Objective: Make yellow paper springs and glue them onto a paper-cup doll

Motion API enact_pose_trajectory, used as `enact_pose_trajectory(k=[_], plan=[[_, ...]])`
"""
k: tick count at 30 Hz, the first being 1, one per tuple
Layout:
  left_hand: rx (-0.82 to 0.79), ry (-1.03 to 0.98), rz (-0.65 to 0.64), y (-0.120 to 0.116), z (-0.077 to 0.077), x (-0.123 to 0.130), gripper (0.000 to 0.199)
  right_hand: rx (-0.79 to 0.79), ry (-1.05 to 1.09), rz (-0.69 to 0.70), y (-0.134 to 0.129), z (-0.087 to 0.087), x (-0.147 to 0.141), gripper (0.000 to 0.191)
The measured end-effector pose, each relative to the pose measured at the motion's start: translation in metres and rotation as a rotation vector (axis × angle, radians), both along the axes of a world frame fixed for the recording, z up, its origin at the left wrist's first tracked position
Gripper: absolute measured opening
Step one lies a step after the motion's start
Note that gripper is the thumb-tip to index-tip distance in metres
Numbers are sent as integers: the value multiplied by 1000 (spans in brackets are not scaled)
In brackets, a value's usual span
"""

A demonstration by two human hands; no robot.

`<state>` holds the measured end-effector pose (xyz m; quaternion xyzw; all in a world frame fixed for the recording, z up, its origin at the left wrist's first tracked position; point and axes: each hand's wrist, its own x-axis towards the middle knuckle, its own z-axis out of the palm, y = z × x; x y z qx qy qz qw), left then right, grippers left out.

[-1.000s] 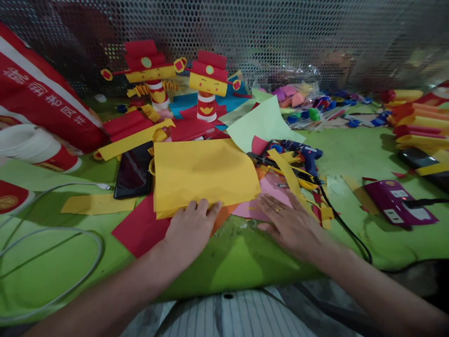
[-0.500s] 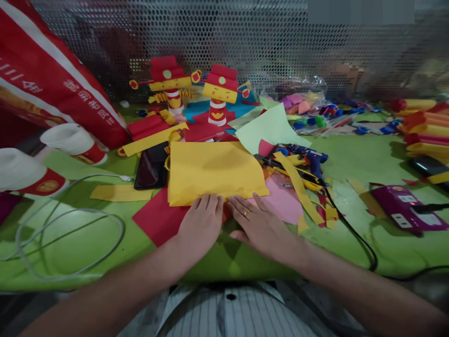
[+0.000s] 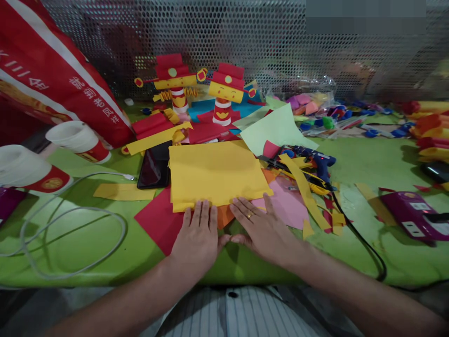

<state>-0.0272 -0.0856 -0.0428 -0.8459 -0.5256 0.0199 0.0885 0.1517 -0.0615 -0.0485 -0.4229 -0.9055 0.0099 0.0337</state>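
Yellow paper (image 3: 217, 173), one: lay just beyond my left grip (image 3: 199, 236) and right grip (image 3: 261, 229), both unclenched, fingertips flat along its near edge.

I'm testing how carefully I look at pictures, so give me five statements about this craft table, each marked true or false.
1. The left hand and the right hand both touch the near edge of the yellow paper. True.
2. The right hand wears no jewellery. False: it wears a ring.
3. The phone lies to the left of the yellow paper. True.
4. Only one figure in a red hat stands beyond the yellow paper. False: two red-hatted figures stand there.
5. The blue glue gun lies to the right of the yellow paper. True.
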Motion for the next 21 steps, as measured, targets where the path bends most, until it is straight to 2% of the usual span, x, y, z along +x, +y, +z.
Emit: enact_pose_trajectory(k=[7, 15, 18, 21], plan=[[22, 27, 50, -7, 4, -7, 61, -4, 9, -16, 0, -2, 1, 58], [155, 25, 57, -13, -2, -36, 63, -34, 40, -20, 1, -1, -1, 56], [135, 36, 67, -12, 2, -42, 57, -38, 45, -1, 6, 4, 0, 47], [72, 64, 88, -5, 14, -40, 46, -31, 46, 56, 20, 9, 5, 35]])
